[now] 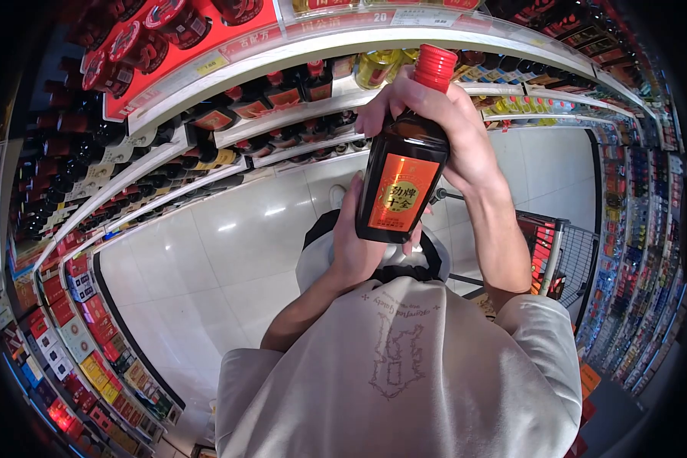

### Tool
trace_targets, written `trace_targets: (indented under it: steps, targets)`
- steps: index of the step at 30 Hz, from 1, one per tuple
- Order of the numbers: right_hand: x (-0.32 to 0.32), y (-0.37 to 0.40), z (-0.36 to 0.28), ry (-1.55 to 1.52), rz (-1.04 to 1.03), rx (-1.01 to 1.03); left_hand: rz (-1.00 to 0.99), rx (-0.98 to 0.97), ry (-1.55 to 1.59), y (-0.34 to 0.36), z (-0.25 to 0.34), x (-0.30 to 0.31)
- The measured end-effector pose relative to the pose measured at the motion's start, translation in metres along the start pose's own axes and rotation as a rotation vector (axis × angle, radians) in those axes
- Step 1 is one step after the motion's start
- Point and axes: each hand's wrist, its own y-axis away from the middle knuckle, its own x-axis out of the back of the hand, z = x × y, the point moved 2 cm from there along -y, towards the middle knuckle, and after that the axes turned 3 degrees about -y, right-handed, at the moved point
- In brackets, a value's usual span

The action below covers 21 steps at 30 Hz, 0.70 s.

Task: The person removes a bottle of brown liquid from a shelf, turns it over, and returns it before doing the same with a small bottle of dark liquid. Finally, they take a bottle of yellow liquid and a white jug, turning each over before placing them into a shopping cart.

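Observation:
A dark rectangular bottle [403,183] with a red ribbed cap and an orange label is held tilted in front of the chest, cap end up and to the right. My right hand [452,122] wraps round its neck and shoulder just below the cap, with the label facing up toward the camera. Lower down, my left hand [359,243] supports the bottle's base and left side, its fingers partly hidden behind the glass. Above and behind the bottle is the shelf edge [320,40] with price tags.
Shelves of dark bottles [244,103] run across the front and left. Boxed goods [91,328] line the lower left. A shopping cart [576,259] stands at the right, with another stocked shelf [630,252] beyond it. Pale floor tiles [183,267] show at the left.

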Motion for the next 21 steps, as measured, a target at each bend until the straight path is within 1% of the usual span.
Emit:
trace_targets:
  steps: [2,4,5,6,7,8,9,10,12,13,15,16,18,19,20,21]
  targets:
    - [0.0,-0.001,0.002,-0.028,-0.039,0.029,-0.07,0.054,0.215,0.0,-0.005,0.005]
    - [0.0,-0.001,0.003,-0.091,-0.118,0.039,-0.063,0.067,0.166,-0.002,-0.01,0.013]
    - [0.003,-0.003,0.005,-0.09,-0.122,0.039,-0.156,0.021,0.209,-0.003,-0.013,0.016]
    - [0.006,-0.004,0.008,-0.137,-0.223,0.067,-0.249,-0.024,0.252,-0.004,-0.012,0.016]
    - [0.007,-0.006,0.01,-0.185,-0.325,0.095,-0.249,-0.027,0.251,-0.002,-0.01,0.017]
    - [0.01,-0.009,0.014,-0.185,-0.328,0.095,-0.26,0.084,0.302,0.001,-0.008,0.018]
    - [0.01,-0.01,0.016,-0.21,-0.405,0.122,-0.272,0.196,0.354,0.004,-0.008,0.018]
    - [0.009,-0.011,0.017,-0.235,-0.481,0.15,-0.272,0.194,0.353,0.003,-0.01,0.019]
    - [0.005,-0.01,0.015,-0.246,-0.455,0.131,-0.443,0.259,0.59,0.0,-0.016,0.022]
    - [0.005,-0.01,0.013,-0.22,-0.418,0.115,-0.443,0.258,0.589,0.0,-0.015,0.026]
    - [0.003,-0.01,0.01,-0.195,-0.381,0.101,-0.39,0.289,0.414,-0.001,-0.007,0.03]
    - [0.003,-0.01,0.009,-0.19,-0.348,0.105,-0.389,0.29,0.413,-0.002,-0.004,0.024]
    - [0.002,-0.008,0.007,-0.186,-0.316,0.11,0.074,0.152,0.079,-0.006,0.004,0.019]
    - [0.0,-0.008,0.006,-0.112,-0.293,0.135,0.074,0.153,0.078,-0.007,0.002,0.025]
    - [-0.001,-0.007,0.005,-0.038,-0.27,0.161,0.063,0.023,-0.026,-0.007,0.0,0.035]
    - [-0.006,-0.007,0.001,-0.038,-0.27,0.162,0.052,-0.107,-0.129,-0.008,0.001,0.039]
